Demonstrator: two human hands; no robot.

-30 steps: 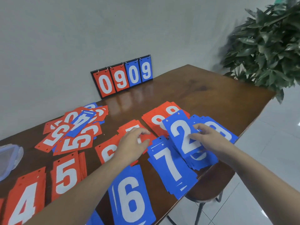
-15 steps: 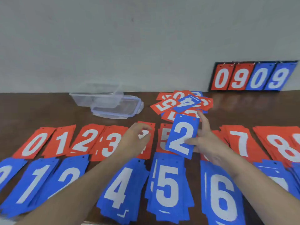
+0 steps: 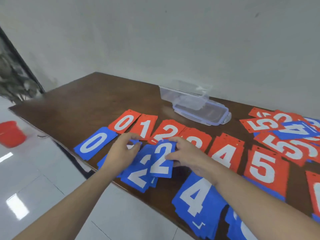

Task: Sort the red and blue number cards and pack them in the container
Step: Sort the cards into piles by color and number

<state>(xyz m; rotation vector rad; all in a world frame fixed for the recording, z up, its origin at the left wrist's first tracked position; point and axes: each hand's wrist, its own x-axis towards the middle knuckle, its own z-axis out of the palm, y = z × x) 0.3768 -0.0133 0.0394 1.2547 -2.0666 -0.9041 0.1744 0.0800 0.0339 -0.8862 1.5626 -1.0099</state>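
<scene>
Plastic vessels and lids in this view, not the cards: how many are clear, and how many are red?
Clear: 2, the container and the lid in front of it on the table.
Red: 1, the bucket on the floor.
Total: 3.

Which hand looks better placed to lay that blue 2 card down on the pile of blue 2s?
The right hand: it already pinches the blue 2 card just above the blue 2 pile. The left hand is busy with another blue card.
</scene>
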